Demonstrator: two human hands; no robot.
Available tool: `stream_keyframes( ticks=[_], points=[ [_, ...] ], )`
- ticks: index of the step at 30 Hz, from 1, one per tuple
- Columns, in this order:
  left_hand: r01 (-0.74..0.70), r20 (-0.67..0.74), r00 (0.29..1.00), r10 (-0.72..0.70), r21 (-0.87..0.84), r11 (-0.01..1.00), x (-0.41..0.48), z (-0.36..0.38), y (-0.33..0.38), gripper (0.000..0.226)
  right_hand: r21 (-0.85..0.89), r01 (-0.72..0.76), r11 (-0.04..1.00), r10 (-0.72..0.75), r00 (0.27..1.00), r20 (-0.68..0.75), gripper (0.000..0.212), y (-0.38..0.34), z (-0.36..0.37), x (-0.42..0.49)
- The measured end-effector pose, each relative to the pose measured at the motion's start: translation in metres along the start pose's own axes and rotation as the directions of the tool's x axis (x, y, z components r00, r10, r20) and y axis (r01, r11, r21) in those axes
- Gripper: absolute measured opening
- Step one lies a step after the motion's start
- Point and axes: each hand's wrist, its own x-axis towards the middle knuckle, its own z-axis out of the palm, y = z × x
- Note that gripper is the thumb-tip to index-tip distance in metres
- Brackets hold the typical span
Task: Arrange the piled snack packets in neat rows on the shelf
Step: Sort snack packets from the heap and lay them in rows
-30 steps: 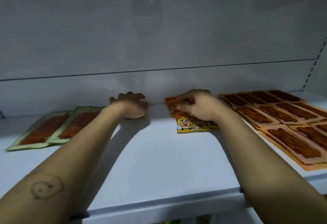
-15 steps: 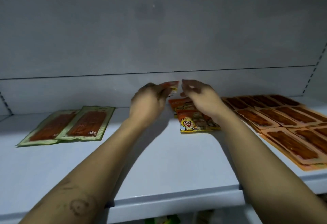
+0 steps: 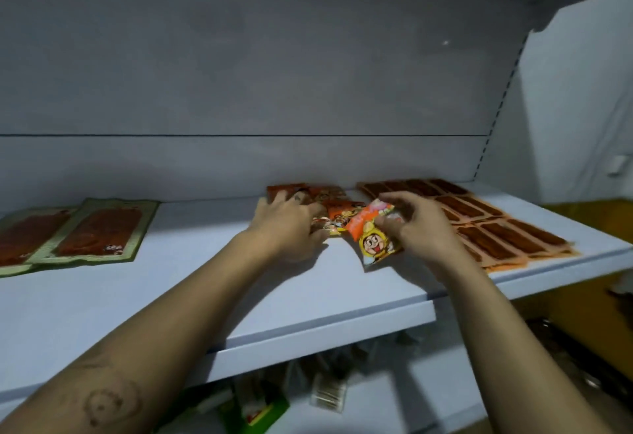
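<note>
We had a single view, from the wide-angle camera worn on the head. It faced forward and a little down, close over the near edge of the shelf [image 3: 171, 296], toward the far back panel [image 3: 239, 74]. The left forearm [image 3: 154, 331] and right forearm [image 3: 496, 313] entered from the near side. The right side wall [image 3: 565, 108] and a lower shelf [image 3: 428, 396] showed at the margins.

packet pile [image 3: 329, 194] partly under left hand [image 3: 287, 224]; lower-shelf goods [image 3: 329, 396] blurred.

White shelf [image 3: 205, 279] is carrying two green-edged packets [image 3: 99, 231] lying flat at left. A loose pile of orange cartoon packets [image 3: 322, 199] is sitting mid-rear. Orange-edged packets [image 3: 496, 231] are lying in overlapping rows at right.
</note>
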Motion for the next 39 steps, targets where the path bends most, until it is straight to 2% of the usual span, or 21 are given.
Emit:
stream_keyframes(
  ticks=[2,5,7,9,11,15,28,33,36,39],
  points=[
    [0.028,0.052,0.998,-0.026,-0.034,0.999,-0.001,0.011,-0.001,0.054,-0.132,-0.024,0.991,0.028,0.999,0.03,0.043,0.005,0.007,-0.015],
    [0.017,0.006,1.0,-0.016,-0.079,0.997,-0.006,0.018,-0.002,0.061,-0.437,0.007,0.9,-0.035,0.998,-0.055,0.045,0.005,0.013,-0.028],
    [-0.006,-0.075,0.997,-0.002,-0.112,0.994,-0.009,0.019,-0.005,0.059,-0.483,0.077,0.872,-0.12,0.991,-0.059,0.044,0.001,0.016,-0.037],
    [-0.029,-0.126,0.992,0.011,-0.14,0.99,-0.013,0.019,-0.009,0.053,-0.522,0.138,0.842,-0.14,0.989,0.034,0.045,-0.002,0.023,-0.045],
    [-0.041,-0.091,0.995,0.029,-0.128,0.991,-0.017,0.02,-0.011,0.045,-0.534,0.15,0.832,-0.123,0.989,0.085,0.048,0.0,0.032,-0.051],
    [-0.052,0.008,0.999,0.053,-0.108,0.993,-0.021,0.027,-0.011,0.034,-0.485,0.083,0.87,-0.075,0.997,0.035,0.049,0.004,0.035,-0.055],
    [-0.048,-0.002,0.999,0.048,-0.107,0.993,-0.022,0.028,-0.009,0.039,-0.534,0.081,0.842,-0.049,0.996,0.074,0.049,0.003,0.034,-0.055],
    [0.022,-0.094,0.995,-0.04,-0.184,0.983,-0.017,0.02,-0.009,0.049,-0.394,0.099,0.914,-0.096,0.995,0.028,0.059,-0.008,0.016,-0.04],
    [0.124,-0.079,0.987,-0.142,-0.199,0.972,-0.005,0.012,-0.013,0.052,-0.498,0.166,0.851,-0.114,0.985,0.132,0.054,-0.023,0.002,-0.013],
    [0.228,0.031,0.974,-0.227,-0.213,0.95,0.013,0.008,-0.022,0.056,-0.559,0.189,0.807,-0.029,0.959,0.282,0.051,-0.038,0.003,0.018]
  ],
)
